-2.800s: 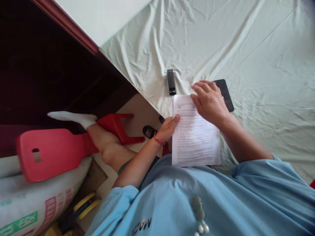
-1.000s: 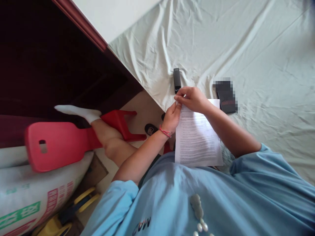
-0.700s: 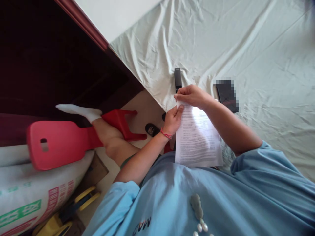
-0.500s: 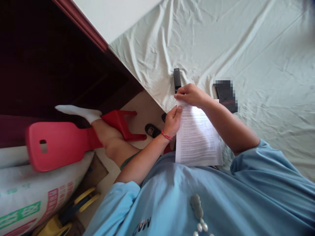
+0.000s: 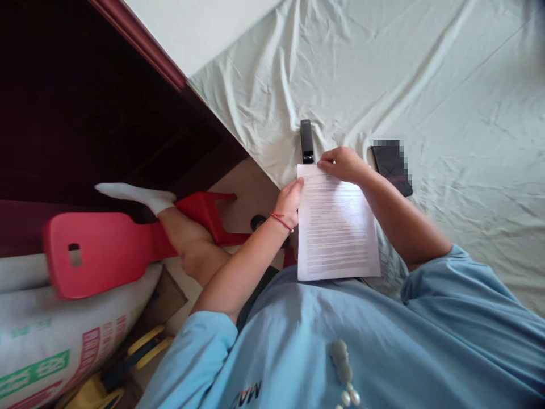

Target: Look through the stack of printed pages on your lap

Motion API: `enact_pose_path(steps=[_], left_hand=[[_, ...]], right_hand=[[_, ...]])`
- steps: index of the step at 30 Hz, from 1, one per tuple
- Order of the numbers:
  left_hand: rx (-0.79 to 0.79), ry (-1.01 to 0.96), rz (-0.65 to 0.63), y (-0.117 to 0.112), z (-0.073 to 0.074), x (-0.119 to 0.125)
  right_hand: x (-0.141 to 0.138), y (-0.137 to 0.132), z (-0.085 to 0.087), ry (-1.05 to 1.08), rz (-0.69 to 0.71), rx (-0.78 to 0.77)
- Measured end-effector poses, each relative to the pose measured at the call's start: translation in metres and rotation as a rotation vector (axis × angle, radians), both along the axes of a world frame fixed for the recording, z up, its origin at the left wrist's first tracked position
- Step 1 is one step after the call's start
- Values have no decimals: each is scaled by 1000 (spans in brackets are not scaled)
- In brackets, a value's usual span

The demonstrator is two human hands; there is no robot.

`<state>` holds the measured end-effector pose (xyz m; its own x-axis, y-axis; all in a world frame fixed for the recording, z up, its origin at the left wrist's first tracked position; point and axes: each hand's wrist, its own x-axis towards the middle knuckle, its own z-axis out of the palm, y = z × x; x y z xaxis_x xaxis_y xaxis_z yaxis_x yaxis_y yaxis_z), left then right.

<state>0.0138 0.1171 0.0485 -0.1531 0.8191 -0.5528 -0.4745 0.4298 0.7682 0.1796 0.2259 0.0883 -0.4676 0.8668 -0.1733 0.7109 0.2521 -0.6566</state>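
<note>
A printed sheet of paper (image 5: pixel 334 227) lies on the edge of a bed covered by a pale green sheet (image 5: pixel 426 85). My left hand (image 5: pixel 289 199) grips the paper's left edge near the top, fingers closed on it. My right hand (image 5: pixel 343 163) pinches the paper's top edge. A black stapler (image 5: pixel 306 141) lies just beyond the paper's top left corner. A dark phone (image 5: pixel 390 165) lies to the right of my right hand.
A red plastic stool (image 5: pixel 110 247) stands at the left, with my leg in a white sock (image 5: pixel 140 194) over it. A printed sack (image 5: pixel 51 346) lies below it. Dark wooden furniture (image 5: pixel 106 113) fills the upper left. A black slipper (image 5: pixel 258 221) is on the floor.
The paper's top left corner was held pinched between both hands; it is now flat and squared. My left hand has slid down to the left edge and my right hand moved right along the top.
</note>
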Motion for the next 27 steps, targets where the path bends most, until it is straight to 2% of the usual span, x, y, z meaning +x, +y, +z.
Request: enact_pose_path(steps=[3,8,15,18,24,27], left_hand=[[-82,81,23,9,3,-5],[-219,121,-24,17,13,-11],[-258,187,-21,27,14,-6],[-251,203,-10,31,14,-3],[-204,248,63,33,9,1],[-183,235,75,32,8,2]], right_hand=[[-1,12,-12,-43,-1,49],[-5,31,-29,-115,19,103],[-13,47,-35,-216,34,128],[-14,41,-35,-234,-5,170],[-15,4,-38,-115,-104,439],[-15,-8,-38,-67,-88,515]])
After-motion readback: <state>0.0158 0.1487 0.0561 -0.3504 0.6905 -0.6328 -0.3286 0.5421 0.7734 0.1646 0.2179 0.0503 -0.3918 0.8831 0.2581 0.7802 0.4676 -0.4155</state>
